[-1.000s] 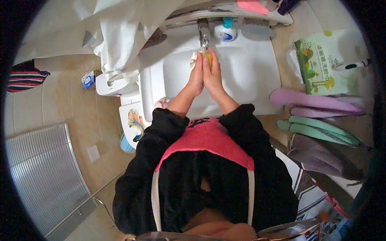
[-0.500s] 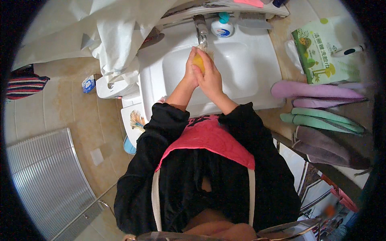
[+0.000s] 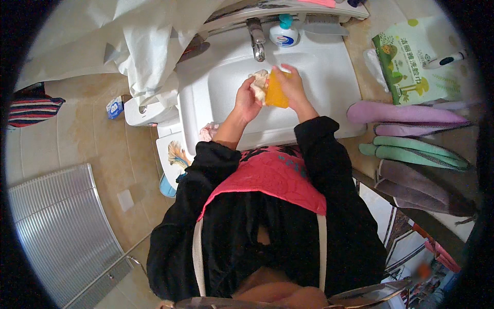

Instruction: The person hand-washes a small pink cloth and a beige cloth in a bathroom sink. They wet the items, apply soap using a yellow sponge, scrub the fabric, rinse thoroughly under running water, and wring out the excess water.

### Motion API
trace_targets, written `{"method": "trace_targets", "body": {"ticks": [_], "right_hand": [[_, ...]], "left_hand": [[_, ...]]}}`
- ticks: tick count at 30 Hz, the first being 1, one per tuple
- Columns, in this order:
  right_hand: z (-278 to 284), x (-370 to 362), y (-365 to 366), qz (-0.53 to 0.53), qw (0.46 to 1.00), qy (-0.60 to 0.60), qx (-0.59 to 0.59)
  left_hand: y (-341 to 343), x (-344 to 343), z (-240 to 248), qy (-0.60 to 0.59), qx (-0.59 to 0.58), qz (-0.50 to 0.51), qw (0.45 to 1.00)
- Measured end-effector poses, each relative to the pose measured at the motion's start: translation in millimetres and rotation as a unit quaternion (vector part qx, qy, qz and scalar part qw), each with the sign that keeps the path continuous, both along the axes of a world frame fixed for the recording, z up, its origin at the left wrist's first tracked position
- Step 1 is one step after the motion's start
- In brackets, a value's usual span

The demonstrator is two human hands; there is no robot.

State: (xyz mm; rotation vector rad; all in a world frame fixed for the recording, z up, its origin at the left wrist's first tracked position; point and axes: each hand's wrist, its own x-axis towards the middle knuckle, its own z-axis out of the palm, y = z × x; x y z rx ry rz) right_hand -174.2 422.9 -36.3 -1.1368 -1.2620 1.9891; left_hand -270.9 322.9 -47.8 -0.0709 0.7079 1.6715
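Note:
Over the white washbasin (image 3: 226, 121), my left hand (image 3: 247, 100) is closed on a crumpled cream-coloured cloth (image 3: 260, 86). My right hand (image 3: 292, 87) grips a flat yellow-orange piece (image 3: 278, 90) with straight edges; whether it is sponge, cloth or soap, I cannot tell. Cloth and yellow piece lie side by side, touching or nearly so. Just beyond my hands is the metal tap (image 3: 258, 44). At the basin's near left rim sits a crumpled pinkish cloth (image 3: 208, 132), close to my left forearm.
A white pump bottle (image 3: 284, 36) with a teal top stands right of the tap. At right are a green-white packet (image 3: 419, 64) and folded lilac (image 3: 406, 114), green (image 3: 419, 153) and grey (image 3: 422, 190) cloths. A white curtain (image 3: 149, 56) hangs at left.
My hands were pressed together around the yellow piece under the tap. They have come back toward me and moved apart, the cream cloth in the left, the yellow piece in the right.

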Motion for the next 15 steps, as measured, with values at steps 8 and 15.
{"method": "trace_targets", "body": {"ticks": [8,15], "right_hand": [[13,-9,-38,0.054,0.843,-0.121,0.522],[26,-7,-46,0.047,0.795,-0.182,0.576]], "left_hand": [[-6,12,19,-0.030,0.052,-0.034,0.998],[-9,17,23,0.070,0.015,-0.008,0.997]]}}
